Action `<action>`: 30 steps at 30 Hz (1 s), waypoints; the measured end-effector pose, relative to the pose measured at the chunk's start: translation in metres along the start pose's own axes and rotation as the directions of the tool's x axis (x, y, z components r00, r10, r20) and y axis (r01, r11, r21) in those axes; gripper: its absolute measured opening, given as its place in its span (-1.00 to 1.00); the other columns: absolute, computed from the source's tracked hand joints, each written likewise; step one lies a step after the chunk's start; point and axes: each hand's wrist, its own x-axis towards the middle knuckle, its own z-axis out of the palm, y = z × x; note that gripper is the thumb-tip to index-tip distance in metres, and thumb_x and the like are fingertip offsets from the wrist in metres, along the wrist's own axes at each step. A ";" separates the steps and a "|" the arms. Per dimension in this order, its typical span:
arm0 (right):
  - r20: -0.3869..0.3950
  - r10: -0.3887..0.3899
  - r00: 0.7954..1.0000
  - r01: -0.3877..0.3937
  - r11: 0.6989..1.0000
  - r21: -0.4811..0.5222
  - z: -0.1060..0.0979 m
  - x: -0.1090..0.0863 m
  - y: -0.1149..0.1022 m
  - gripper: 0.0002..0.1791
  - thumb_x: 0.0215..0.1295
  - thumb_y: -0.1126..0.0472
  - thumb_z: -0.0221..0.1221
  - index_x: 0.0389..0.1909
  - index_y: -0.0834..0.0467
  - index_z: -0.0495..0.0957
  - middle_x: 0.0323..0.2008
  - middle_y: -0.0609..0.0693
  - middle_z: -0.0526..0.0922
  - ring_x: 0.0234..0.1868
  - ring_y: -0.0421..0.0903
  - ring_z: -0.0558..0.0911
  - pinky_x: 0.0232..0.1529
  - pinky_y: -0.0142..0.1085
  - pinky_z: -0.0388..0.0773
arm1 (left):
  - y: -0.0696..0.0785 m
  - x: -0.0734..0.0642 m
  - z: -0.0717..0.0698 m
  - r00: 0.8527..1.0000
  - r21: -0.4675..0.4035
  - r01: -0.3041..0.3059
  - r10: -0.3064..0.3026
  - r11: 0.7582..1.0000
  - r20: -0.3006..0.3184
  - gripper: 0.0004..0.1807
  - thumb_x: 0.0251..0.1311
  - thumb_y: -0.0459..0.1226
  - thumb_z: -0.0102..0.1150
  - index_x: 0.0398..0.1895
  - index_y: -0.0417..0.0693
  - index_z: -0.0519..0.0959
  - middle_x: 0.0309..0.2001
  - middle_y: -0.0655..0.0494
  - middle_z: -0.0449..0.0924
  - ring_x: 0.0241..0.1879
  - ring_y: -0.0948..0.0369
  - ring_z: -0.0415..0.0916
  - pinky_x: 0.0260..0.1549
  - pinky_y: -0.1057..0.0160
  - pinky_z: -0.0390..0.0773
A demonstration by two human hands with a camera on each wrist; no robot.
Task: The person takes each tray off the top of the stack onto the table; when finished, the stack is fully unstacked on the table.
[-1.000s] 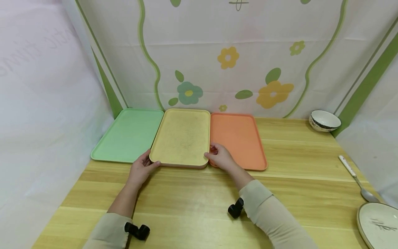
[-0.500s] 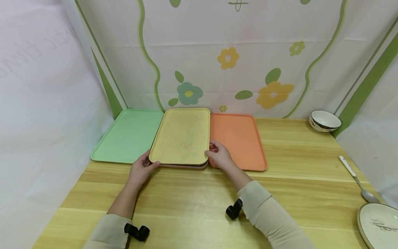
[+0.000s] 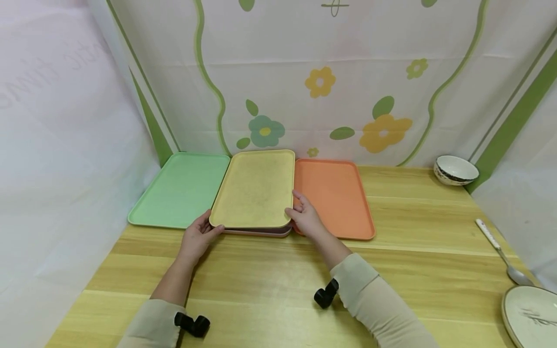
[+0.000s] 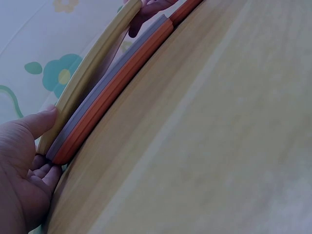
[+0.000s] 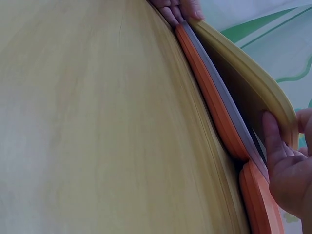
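A yellow tray tops a stack, its front edge raised on the right. Beneath it show a greyish tray and an orange-red tray, flat on each other. My left hand holds the front left corner, thumb on the yellow rim, fingers bent round the side by the lower trays' corners. At the right edge, near the front, my right hand pinches the yellow tray; in the right wrist view a digit reaches under it. A dark gap separates yellow from grey, widest at the right.
A green tray lies left of the stack and an orange tray right of it. Along the table's right side are a bowl, a spoon and a plate. A printed cloth hangs behind.
The yellow tray's front edge has risen, most at the right, uncovering more of the tray below. My right hand has moved up slightly with it; the left hand has stayed.
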 end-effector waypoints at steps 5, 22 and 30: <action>0.039 -0.016 0.999 0.017 1.000 -0.023 -0.003 -0.001 0.000 -0.24 0.44 0.29 0.08 0.56 -0.03 -0.02 0.49 0.35 0.06 0.37 0.16 0.39 0.05 -0.24 0.66 | 0.000 -0.001 0.000 1.000 0.004 -0.010 0.010 1.000 0.002 -0.12 0.28 -0.25 0.26 0.54 -0.24 -0.01 0.50 -0.23 0.08 0.49 -0.03 0.10 0.41 0.14 0.23; 0.042 -0.087 0.995 0.082 0.991 0.106 -0.041 -0.011 -0.016 -0.25 0.43 0.35 0.07 0.55 0.10 -0.01 -0.22 -0.06 0.74 -0.33 -0.27 0.69 -0.27 -0.40 0.66 | 0.001 -0.002 -0.002 0.999 0.004 -0.001 0.001 1.000 0.045 -0.10 0.25 -0.38 0.25 0.54 -0.26 -0.05 0.55 -0.19 -0.04 0.52 -0.06 0.00 0.44 0.09 0.18; 0.100 -0.154 0.983 0.129 0.966 0.222 -0.076 -0.025 -0.028 -0.24 0.48 0.40 -0.06 0.57 0.17 -0.19 -0.35 -0.25 0.71 -0.34 -0.31 0.68 -0.26 -0.44 0.67 | 0.004 -0.002 -0.001 1.000 0.056 -0.010 0.009 0.998 0.024 -0.16 0.28 -0.36 0.22 0.53 -0.30 0.00 0.51 -0.26 0.03 0.50 -0.08 0.06 0.42 0.10 0.22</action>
